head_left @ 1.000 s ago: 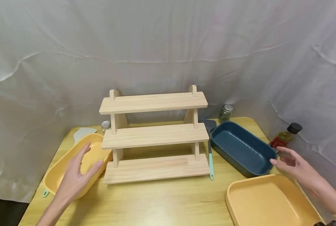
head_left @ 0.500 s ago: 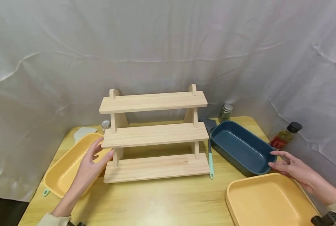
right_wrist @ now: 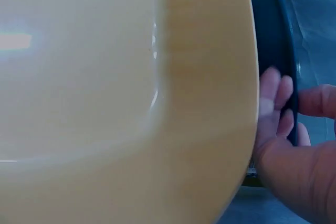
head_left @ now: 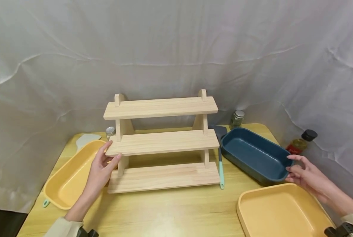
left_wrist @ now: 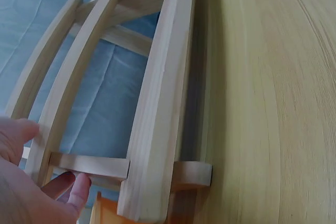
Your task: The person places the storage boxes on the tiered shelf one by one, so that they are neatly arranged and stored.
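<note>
A three-tier wooden shelf rack [head_left: 164, 142] stands upright on the table. My left hand [head_left: 95, 174] grips the left end of its middle board, fingers behind the board and thumb in front. In the left wrist view, the hand [left_wrist: 37, 192] curls at that board beside the rack's side support [left_wrist: 89, 164]. On the right, my right hand [head_left: 311, 179] pinches the end wall of a dark blue rectangular baking dish [head_left: 254, 156]. The right wrist view shows fingers on both sides of the blue wall, partly hidden by a yellow tray [right_wrist: 210, 77].
A yellow dish [head_left: 66, 184] lies left of the rack, near a white spatula head [head_left: 87, 140] and a silver-lidded jar [head_left: 110, 131]. A green-handled spatula [head_left: 221, 174], another jar [head_left: 237, 119] and a black-capped bottle [head_left: 301, 142] surround the blue dish. Grey cloth [head_left: 164, 42] hangs behind.
My left hand has moved right from over the yellow dish and taken hold of the rack's middle board. My right hand has closed on the blue dish's end, which has shifted slightly right.
</note>
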A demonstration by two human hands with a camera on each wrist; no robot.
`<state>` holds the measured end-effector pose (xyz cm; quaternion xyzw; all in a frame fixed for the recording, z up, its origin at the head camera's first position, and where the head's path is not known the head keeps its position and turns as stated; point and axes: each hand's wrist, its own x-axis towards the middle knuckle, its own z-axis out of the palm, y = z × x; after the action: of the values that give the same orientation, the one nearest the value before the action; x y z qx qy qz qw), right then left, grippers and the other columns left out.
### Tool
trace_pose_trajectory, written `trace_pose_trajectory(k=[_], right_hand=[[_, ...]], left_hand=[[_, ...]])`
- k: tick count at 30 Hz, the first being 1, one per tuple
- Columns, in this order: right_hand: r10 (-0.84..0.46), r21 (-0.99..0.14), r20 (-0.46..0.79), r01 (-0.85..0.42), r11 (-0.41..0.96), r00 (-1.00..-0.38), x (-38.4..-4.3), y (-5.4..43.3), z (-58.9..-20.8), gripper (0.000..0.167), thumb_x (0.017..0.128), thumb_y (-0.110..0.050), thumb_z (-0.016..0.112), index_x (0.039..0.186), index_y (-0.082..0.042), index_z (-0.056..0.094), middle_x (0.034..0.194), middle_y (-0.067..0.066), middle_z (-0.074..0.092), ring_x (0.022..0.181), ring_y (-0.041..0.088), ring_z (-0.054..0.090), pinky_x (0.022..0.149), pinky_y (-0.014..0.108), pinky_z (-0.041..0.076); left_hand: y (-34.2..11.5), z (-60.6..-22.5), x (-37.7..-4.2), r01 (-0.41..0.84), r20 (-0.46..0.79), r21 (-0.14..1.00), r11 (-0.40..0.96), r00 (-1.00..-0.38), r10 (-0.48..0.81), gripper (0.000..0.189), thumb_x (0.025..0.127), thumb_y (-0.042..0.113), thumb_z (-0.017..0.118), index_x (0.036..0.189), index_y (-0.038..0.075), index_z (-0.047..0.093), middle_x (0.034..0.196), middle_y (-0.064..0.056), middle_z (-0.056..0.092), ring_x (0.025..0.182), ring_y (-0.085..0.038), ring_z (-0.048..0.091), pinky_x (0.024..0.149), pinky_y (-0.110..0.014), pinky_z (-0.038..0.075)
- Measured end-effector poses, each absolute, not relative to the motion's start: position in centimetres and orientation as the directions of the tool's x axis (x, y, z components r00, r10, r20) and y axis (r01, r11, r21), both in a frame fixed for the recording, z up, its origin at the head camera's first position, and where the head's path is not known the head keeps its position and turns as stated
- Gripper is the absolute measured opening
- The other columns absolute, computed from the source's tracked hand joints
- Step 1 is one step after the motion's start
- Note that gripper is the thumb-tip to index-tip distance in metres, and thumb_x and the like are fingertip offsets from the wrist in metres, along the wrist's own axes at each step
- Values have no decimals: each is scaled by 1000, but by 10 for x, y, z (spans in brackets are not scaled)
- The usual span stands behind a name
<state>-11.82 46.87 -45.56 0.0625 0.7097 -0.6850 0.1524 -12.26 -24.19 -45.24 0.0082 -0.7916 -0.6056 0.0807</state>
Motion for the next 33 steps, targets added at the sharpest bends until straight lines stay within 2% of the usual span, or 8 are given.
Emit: trace_pose_trajectory(k=[4,7,15,22,25,29,31,33], right_hand=[[-104,-964,-266,266,18,-958,-114,466,-459,35,115,2,46,138,-21,33,94,10,50,79,23,63,77,31,63],[-78,-967,-257,256,17,-963,-111,466,-459,35,114,2,46,137,-21,34,87,9,50,77,21,62,75,30,62],[-69,-990,-125,129,-51,-990,-106,469,-453,38,113,8,44,138,-20,40,86,5,55,75,17,63,72,25,61],[-78,-981,30,-15,-191,-996,-101,461,-440,44,113,12,38,142,-19,50,88,3,55,77,16,64,71,24,60],[-65,-973,51,-35,-227,-997,-99,455,-428,42,114,10,38,142,-19,52,89,3,54,78,14,65,69,24,59],[-39,-974,49,-39,-222,-998,-102,447,-407,38,116,5,39,142,-20,53,94,3,58,76,13,66,67,24,60],[-38,-971,58,-48,-233,-998,-105,444,-397,38,116,4,38,142,-19,53,98,4,60,77,13,68,68,24,61],[-40,-966,68,-56,-253,-997,-109,441,-386,37,117,3,38,143,-18,53,103,4,60,77,14,68,68,24,61]], left_hand=[[-241,-455,-124,68,112,959,276,-983,-149,66,111,25,70,169,16,39,120,-7,70,103,-8,69,87,-20,57],[-240,-452,-126,44,97,960,276,-979,-181,63,111,29,70,167,17,43,118,-11,72,98,-11,69,85,-22,57],[-238,-448,-135,-20,31,973,232,-976,-218,61,110,30,71,164,19,44,109,-7,65,90,-14,65,77,-23,57],[-245,-444,-137,-67,-23,962,264,-985,-169,70,111,37,68,169,23,33,118,-10,62,98,-18,62,83,-25,56],[-246,-442,-138,-80,-46,964,252,-989,-140,71,111,36,68,170,23,30,130,-13,58,101,-17,60,85,-26,55],[-248,-439,-138,-102,-81,968,227,-992,-100,73,112,34,67,171,21,26,167,-13,32,109,-19,54,93,-29,51],[-248,-437,-139,-116,-99,971,209,-991,-88,73,112,33,67,171,21,25,173,-9,19,112,-20,52,97,-32,48],[-248,-436,-139,-128,-114,973,192,-990,-82,73,112,32,67,171,22,25,174,-8,17,112,-20,51,99,-33,47]])
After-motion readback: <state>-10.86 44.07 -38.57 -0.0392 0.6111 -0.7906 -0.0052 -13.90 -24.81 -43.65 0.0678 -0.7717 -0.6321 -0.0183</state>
